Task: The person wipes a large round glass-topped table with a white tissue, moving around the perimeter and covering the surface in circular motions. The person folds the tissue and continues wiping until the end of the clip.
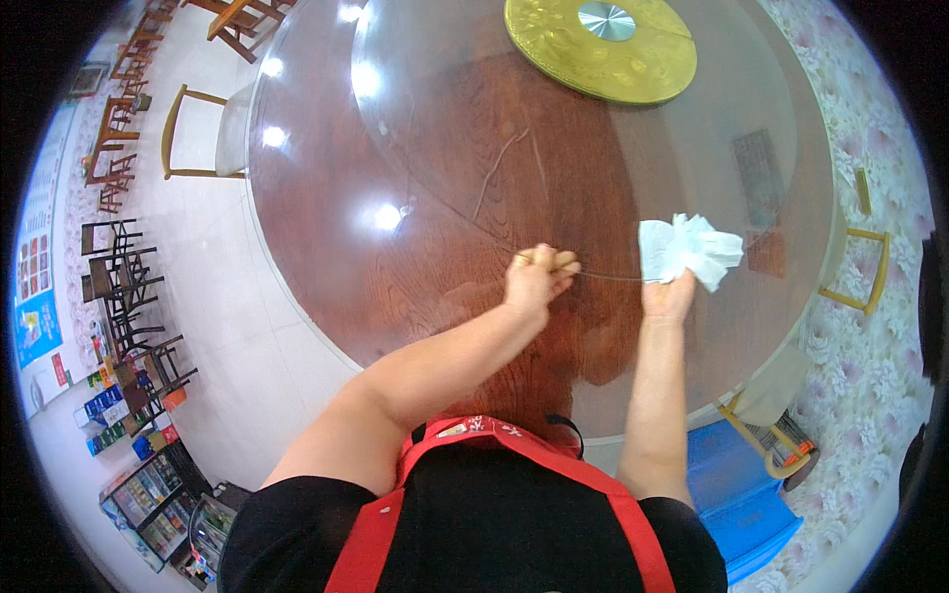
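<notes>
A large glass turntable (445, 156) lies on a round, dark reddish wood-grain table (348, 296). My left hand (541, 274) is at the near rim of the glass, fingers curled; whether they grip the rim or only rest there is unclear. To its right, my right hand (671, 293) holds a crumpled white tissue or cloth (689, 248) over the same rim. The wad spreads out beyond my fingers and hides part of the glass edge. Farther off, a gold-coloured disc (600, 67) with a silvery round centre (606, 21) sits at the middle of the turntable.
Wooden chairs stand at the left (200, 133) and right (864, 270) of the table. A blue plastic-looking bin or box (741, 489) is beside me at lower right. Dark stools (122, 282) and a display cabinet (152, 504) line the left wall. Flowered wallpaper (875, 385) covers the right wall.
</notes>
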{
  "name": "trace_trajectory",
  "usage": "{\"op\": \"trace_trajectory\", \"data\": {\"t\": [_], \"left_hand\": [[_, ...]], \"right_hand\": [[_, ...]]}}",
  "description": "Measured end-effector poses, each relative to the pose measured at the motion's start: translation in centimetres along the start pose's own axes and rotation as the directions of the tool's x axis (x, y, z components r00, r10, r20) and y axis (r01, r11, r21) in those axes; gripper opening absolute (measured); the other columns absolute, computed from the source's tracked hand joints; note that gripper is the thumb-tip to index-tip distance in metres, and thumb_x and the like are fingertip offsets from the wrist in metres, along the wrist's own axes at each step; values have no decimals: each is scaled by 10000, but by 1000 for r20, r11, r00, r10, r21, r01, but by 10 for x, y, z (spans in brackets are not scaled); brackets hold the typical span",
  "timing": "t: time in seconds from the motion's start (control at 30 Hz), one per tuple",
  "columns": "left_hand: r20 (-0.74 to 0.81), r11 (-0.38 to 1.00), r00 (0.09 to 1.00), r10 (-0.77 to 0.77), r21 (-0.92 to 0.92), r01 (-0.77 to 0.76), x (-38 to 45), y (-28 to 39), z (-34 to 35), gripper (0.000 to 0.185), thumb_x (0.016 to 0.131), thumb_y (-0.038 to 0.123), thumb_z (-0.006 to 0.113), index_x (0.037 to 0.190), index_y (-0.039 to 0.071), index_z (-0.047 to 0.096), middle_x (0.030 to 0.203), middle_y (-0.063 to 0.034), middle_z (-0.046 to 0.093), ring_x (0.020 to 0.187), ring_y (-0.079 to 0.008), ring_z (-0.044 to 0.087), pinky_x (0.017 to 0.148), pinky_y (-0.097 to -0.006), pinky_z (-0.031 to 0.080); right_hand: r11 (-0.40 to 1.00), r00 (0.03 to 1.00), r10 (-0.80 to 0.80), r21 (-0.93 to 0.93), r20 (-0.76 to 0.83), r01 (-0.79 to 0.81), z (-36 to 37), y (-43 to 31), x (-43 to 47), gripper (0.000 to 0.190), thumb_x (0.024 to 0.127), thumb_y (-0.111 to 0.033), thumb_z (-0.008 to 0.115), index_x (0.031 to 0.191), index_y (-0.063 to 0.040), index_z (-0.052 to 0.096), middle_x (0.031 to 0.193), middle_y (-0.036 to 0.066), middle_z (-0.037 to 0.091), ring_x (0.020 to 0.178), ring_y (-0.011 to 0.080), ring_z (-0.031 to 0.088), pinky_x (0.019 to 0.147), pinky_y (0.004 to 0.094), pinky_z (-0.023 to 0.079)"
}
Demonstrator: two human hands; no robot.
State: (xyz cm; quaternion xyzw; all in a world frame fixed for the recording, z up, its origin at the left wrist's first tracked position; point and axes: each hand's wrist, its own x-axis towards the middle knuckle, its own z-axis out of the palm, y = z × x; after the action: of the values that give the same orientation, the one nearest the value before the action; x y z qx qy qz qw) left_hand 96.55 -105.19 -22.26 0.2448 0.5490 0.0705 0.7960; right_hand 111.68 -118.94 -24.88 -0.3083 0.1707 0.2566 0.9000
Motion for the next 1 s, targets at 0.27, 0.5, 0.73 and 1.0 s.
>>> {"op": "trace_trajectory", "data": {"t": [0.27, 0.5, 0.73, 1.0], "left_hand": [[224, 992, 967, -120, -8, 125, 9, 3, -18, 258, 939, 242, 531, 1095, 38, 536, 1016, -123, 635, 936, -240, 620, 760, -367, 526], [-116, 951, 945, 307, 72, -300, 50, 175, -130, 553, 935, 421, 495, 1265, -12, 400, 1228, -215, 536, 1049, -341, 571, 896, -427, 443], [-98, 899, 942, 322, 343, -272, 92, 244, -176, 315, 974, 251, 476, 1181, 14, 484, 1020, -112, 608, 902, -239, 633, 745, -341, 518], [-70, 898, 961, 266, 380, -221, 84, 228, -174, 147, 985, 224, 451, 1009, 89, 505, 928, -70, 618, 828, -205, 630, 698, -328, 504]], "right_hand": [[981, 989, 58, -174, -134, -81, 6, -8, -8, 405, 989, -233, 374, 1332, -20, 412, 1347, 130, 476, 1240, 287, 459, 1054, 457, 373], [989, 985, 58, -146, 165, -34, -25, -62, 23, 488, 952, -306, 436, 1364, -51, 377, 1397, 101, 426, 1297, 292, 391, 1103, 465, 302], [975, 998, 48, -214, -37, -55, -6, -108, 64, 627, 909, -512, 443, 1343, -62, 397, 1354, 126, 468, 1233, 333, 456, 1025, 511, 384], [975, 996, 85, -203, -12, -85, -7, -104, 83, 468, 964, -258, 456, 1313, 43, 378, 1239, 234, 534, 1127, 365, 547, 965, 486, 458]]}}
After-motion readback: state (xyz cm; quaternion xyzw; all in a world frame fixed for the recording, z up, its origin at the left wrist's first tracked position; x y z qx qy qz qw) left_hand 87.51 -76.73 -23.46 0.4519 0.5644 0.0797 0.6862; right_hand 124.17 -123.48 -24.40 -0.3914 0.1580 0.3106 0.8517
